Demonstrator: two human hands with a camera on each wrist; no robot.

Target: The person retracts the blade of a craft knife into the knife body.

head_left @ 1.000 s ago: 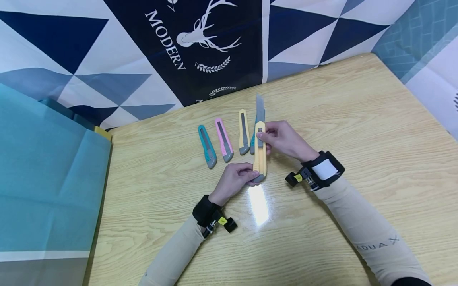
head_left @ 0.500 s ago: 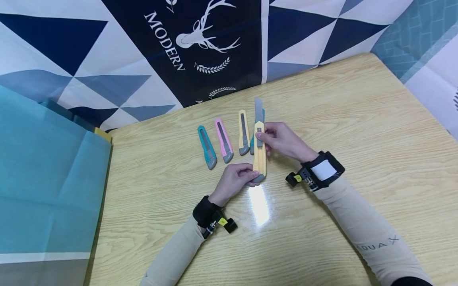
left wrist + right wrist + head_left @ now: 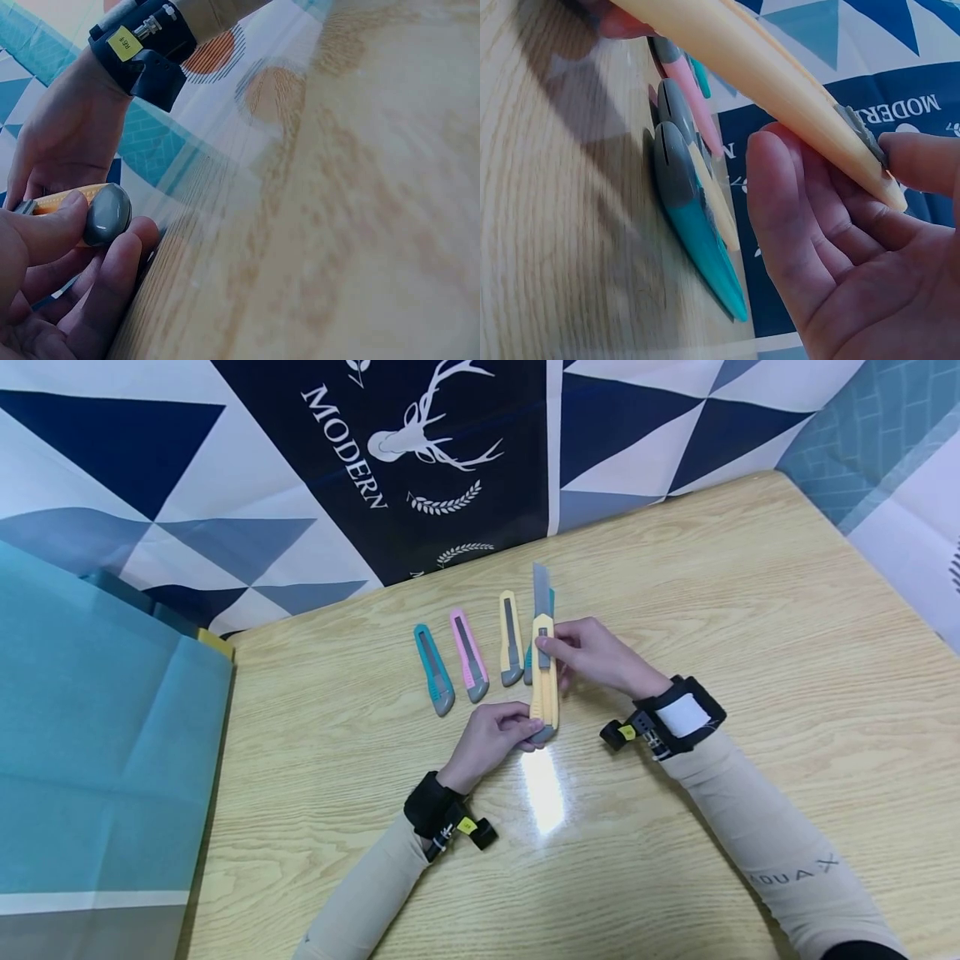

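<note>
Between both hands' grip, orange utility knife (image 3: 545, 681), blade extended

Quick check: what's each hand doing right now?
Left hand: grips the grey butt end of the yellow knife.
Right hand: pinches the same knife near its slider, blade out.

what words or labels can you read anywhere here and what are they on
"MODERN": white letters on the dark blue backdrop cloth, beside a white deer head; also seen partly in the right wrist view.
"AQUA X", first letter partly cut off: on the right arm's beige sleeve.
Yellow tag on the left wristband: too small to read.
Yellow tag on the right wristband: too blurred to read.
</note>
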